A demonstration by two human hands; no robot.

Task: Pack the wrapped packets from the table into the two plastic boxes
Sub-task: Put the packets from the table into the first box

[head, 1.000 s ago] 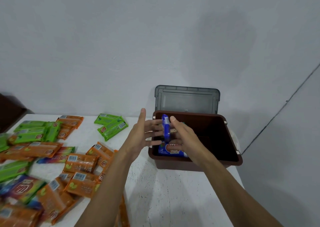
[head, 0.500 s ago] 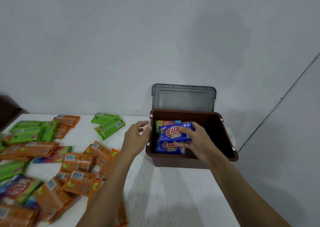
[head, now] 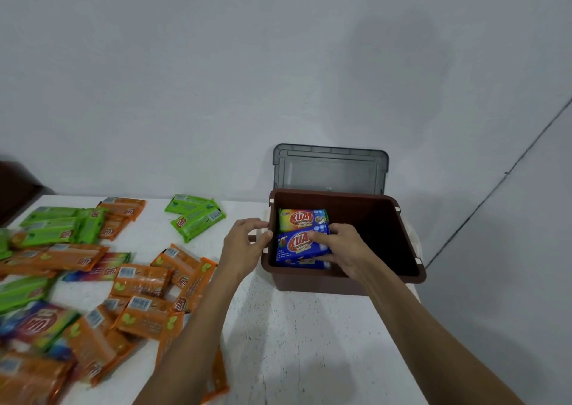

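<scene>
Brown box point(head: 309, 284) on the desk point(head: 309, 342), barely filled: our right hand point(head: 343, 247) keeps its grip clamped on a blue packet point(head: 294, 247) inside, our left hand point(head: 244, 247) pinches the rim, and most packets point(head: 142, 281) lie unpacked.

Plain pale grey wall point(head: 216, 64); white speckled table point(head: 309, 342); dark brown furniture edge point(head: 15, 188) at far left

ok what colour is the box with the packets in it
Reddish brown box, with a grey lid standing open behind; head view.
</scene>
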